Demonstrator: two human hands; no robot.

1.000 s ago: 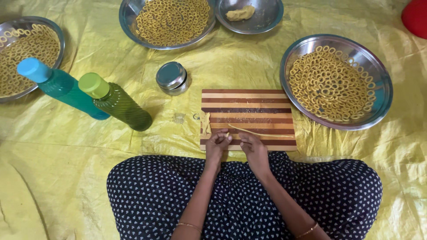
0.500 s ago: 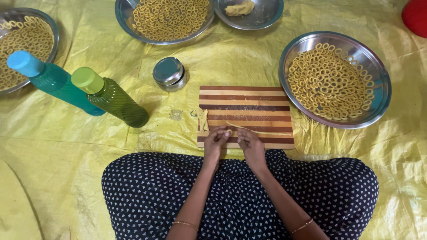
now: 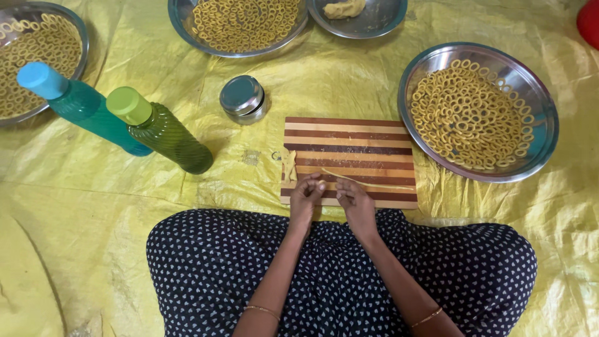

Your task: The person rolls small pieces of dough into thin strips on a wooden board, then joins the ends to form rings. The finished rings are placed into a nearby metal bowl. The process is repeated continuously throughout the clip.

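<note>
A striped wooden board (image 3: 355,140) lies on the yellow sheet in front of my knees. My left hand (image 3: 306,195) and my right hand (image 3: 353,198) rest close together on its near edge. Both pinch the near end of a thin yellow dough strand (image 3: 374,181) that runs to the right across the board. A small lump of dough pieces (image 3: 289,164) sits at the board's left edge, just above my left hand.
A steel plate (image 3: 541,118) of dough rings sits at the right. Two more ring-filled plates (image 3: 181,19) (image 3: 78,37) and a steel bowl (image 3: 384,22) with dough stand at the back. A teal bottle (image 3: 81,106), a green bottle (image 3: 162,131) and a small steel tin (image 3: 243,98) stand left of the board.
My hands stay at the board's near edge, working the dough strand. The view has shifted slightly.
</note>
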